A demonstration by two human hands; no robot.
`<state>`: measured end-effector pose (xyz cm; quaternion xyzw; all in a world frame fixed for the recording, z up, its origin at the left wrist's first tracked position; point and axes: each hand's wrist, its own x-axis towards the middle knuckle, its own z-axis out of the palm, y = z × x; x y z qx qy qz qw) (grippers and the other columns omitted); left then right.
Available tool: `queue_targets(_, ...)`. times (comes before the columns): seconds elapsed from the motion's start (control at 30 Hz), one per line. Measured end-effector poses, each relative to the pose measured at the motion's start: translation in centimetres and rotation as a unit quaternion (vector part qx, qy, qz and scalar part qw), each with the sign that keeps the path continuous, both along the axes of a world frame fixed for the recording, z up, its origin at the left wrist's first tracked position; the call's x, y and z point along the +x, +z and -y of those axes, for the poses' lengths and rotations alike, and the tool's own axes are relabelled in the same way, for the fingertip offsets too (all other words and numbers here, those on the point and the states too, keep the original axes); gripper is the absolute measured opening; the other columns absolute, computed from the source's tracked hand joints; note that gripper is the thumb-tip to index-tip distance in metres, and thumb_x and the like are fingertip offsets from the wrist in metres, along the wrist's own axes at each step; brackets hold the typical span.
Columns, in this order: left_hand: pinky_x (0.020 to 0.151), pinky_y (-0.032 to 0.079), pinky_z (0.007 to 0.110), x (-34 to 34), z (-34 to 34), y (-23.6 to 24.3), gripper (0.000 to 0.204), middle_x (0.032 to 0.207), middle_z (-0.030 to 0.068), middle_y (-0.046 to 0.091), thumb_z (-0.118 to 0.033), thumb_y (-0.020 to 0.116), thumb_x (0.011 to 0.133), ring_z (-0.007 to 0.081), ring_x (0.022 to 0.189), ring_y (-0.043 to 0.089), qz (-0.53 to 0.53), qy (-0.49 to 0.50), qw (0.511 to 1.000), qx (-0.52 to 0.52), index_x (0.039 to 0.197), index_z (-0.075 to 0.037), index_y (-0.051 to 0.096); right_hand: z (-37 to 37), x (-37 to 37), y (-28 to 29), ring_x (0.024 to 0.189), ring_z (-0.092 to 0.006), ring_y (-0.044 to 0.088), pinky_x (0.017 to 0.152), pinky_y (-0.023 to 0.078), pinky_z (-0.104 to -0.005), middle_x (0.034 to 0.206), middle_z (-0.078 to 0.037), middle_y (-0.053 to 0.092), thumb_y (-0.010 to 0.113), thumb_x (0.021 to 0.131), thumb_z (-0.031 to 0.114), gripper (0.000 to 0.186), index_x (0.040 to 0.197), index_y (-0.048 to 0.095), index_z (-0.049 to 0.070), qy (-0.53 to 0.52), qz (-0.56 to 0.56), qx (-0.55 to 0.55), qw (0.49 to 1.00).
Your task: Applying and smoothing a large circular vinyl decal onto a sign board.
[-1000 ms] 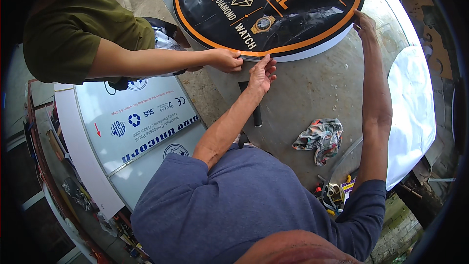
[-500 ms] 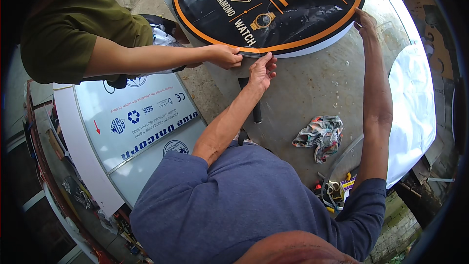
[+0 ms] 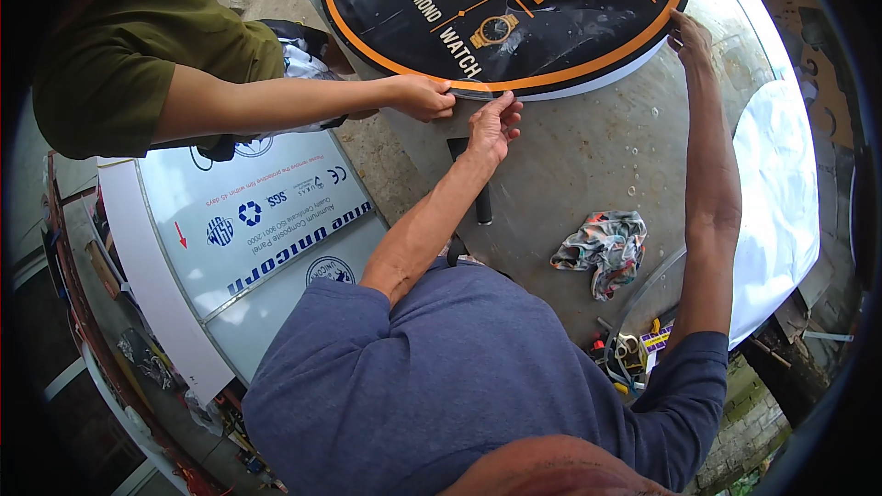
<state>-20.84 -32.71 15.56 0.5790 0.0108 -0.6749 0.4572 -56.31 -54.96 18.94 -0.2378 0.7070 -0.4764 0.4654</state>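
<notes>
My left hand (image 3: 496,124) grips the lower rim of a large round black sign (image 3: 496,23) with an orange border, thumb at the edge, fingers curled. My right hand (image 3: 689,37) holds the same sign by its right rim, fingers bent. A co-worker's hand (image 3: 424,99) pinches the rim just left of my left hand, where a thin transparent curved piece (image 3: 473,90) shows. The sign has a white underside edge and lies over a grey metal tabletop (image 3: 551,156). A dark bar-like tool (image 3: 482,207) lies below my left hand.
The co-worker in olive (image 3: 110,55) leans in from the left. Printed panels (image 3: 257,220) lie at the left. A patterned rag (image 3: 602,253), assorted small tools (image 3: 629,349), a curved grey strip (image 3: 661,276) and a crumpled white sheet (image 3: 772,202) lie at the right.
The whole view has shifted slightly upward, the sign and hands with it. The transparent piece at the lower rim shows more clearly. Both my hands keep their grip.
</notes>
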Motion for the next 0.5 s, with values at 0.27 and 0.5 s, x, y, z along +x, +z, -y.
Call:
queue_targets(0.27, 0.058, 0.045, 0.029, 0.2, 0.0, -0.2, 0.017, 0.083, 0.0005, 0.071, -0.026, 0.076, 0.083, 0.0093, 0.071, 0.062, 0.033, -0.016, 0.999, -0.006, 0.089, -0.012, 0.07, 0.4, -0.5, -1.2, 0.068, -0.0117, 0.056, 0.06, 0.048, -0.0298, 0.076, -0.003, 0.063, 0.078, 0.081, 0.017, 0.02, 0.094, 0.071, 0.004, 0.017, -0.007, -0.016, 1.0)
queue_targets(0.5, 0.056, 0.044, 0.023, -0.2, -1.5, 0.7, 0.015, 0.081, 0.0014, 0.07, -0.023, 0.073, 0.084, 0.0091, 0.066, 0.06, 0.123, -0.122, 0.984, -0.031, 0.09, -0.009, 0.07, 1.0, -1.3, -2.8, 0.067, -0.0119, 0.058, 0.06, 0.05, -0.0284, 0.079, -0.003, 0.065, 0.08, 0.079, 0.017, 0.023, 0.097, 0.072, 0.005, 0.03, -0.036, -0.011, 0.999)
